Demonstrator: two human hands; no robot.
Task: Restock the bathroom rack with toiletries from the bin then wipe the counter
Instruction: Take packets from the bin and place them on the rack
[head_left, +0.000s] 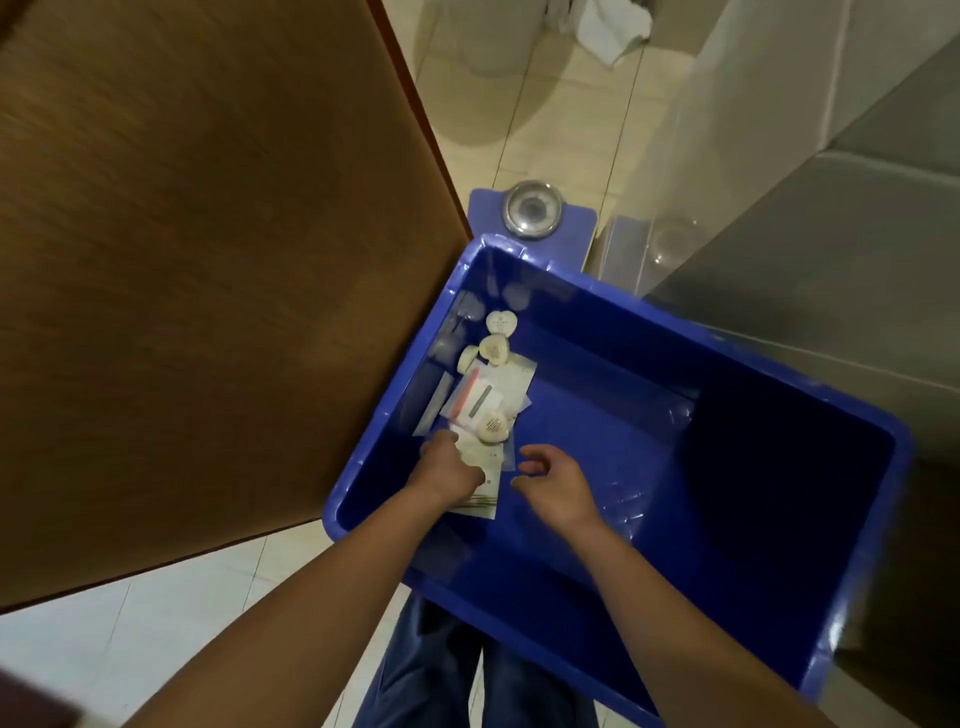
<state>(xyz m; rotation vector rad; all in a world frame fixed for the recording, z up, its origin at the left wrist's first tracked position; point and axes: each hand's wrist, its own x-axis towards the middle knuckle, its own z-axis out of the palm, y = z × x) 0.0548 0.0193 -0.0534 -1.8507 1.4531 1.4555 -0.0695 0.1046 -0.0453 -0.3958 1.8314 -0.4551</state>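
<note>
The left hand (448, 467) rests on the sachets (488, 397) by the bin's (597, 415) left wall; blur hides whether it pinches 1. The right hand (558, 480) hovers beside, loosely curled and empty; the sachets stretch ahead of the left hand.

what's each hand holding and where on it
Left hand grips a packet along one edge; right hand holds nothing.

- Two bare forearms, uncovered as far as the frame's near edge.
- Left hand (447, 470) and right hand (558, 480), both bare.
- Dark blue denim jeans (431, 670), creased and folded along both legs, between the forearms.
</note>
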